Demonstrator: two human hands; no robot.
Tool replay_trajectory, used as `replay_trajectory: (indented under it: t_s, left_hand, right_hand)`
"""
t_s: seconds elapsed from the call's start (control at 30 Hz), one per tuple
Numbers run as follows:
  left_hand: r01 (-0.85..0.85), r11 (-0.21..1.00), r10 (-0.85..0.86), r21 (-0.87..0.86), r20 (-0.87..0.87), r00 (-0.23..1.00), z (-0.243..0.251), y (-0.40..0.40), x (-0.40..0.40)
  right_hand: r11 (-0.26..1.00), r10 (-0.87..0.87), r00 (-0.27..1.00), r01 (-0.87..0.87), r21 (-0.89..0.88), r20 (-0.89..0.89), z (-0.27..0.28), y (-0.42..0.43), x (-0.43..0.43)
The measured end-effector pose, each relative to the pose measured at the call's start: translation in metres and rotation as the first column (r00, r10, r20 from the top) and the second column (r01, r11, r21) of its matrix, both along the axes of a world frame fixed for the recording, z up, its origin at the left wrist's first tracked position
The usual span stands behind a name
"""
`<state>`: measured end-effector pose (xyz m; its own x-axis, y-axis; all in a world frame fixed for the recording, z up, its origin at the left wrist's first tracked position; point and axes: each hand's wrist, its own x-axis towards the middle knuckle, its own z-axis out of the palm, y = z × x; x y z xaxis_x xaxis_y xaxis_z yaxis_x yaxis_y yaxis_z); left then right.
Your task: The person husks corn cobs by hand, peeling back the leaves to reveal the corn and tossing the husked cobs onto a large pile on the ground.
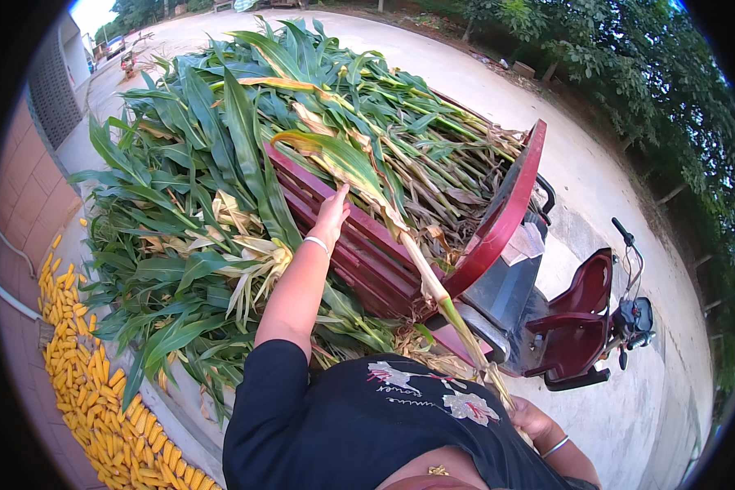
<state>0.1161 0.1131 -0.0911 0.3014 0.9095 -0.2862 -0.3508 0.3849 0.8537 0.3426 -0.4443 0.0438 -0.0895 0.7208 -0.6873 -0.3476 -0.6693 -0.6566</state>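
A long corn stalk (429, 269) with dry, yellowing leaves slants across the picture, over the maroon slatted side rail (367, 229) of a cart. My right hand (530, 419), low at the right beside my shirt, grips its lower end. My left hand (332, 215) is stretched forward over the rail, fingers extended, at the edge of the stalk's yellow-green leaf; whether it touches the leaf is unclear. Many cut corn stalks (429, 165) lie in the cart bed. A large heap of green corn plants (177, 245) lies left of the rail, with a pale-husked ear (275, 257) near my forearm.
Husked yellow corn cobs (110, 404) are spread along the tiled wall (30, 184) at left. The cart's maroon front panel (514, 196), dark seat (502, 288) and handlebar (634, 312) stand to the right. Concrete pavement surrounds the cart, with trees beyond.
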Motion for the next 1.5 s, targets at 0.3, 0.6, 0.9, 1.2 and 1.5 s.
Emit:
replay_trajectory:
  t_s: [0.3,0.6,0.9,1.2,1.5]
  left_hand:
    - [0.011,0.987,0.084,-0.161,0.571,0.817,0.004,0.001,0.098]
    - [-0.046,0.998,0.059,-0.05,0.321,0.945,-0.029,-0.091,0.137]
    - [-0.23,0.962,0.189,0.148,0.249,0.95,0.045,-0.106,0.081]
    - [-0.31,0.786,0.448,0.535,-0.148,0.882,0.021,-0.103,0.02]
    - [0.051,0.715,0.37,0.697,-0.44,0.818,-0.118,-0.161,0.043]
  right_hand:
    - [0.993,0.059,0.984,-0.075,-0.087,-0.17,-0.048,-0.116,0.008]
    - [0.83,0.549,0.151,0.012,-0.557,0.822,-0.192,-0.114,0.064]
    - [0.726,0.687,0.057,-0.095,-0.681,0.725,-0.314,-0.012,0.068]
    - [0.208,0.67,-0.269,-0.827,-0.522,0.692,-0.24,0.214,0.005]
    - [-0.213,-0.43,0.578,-0.812,0.544,0.693,0.156,0.383,-0.211]
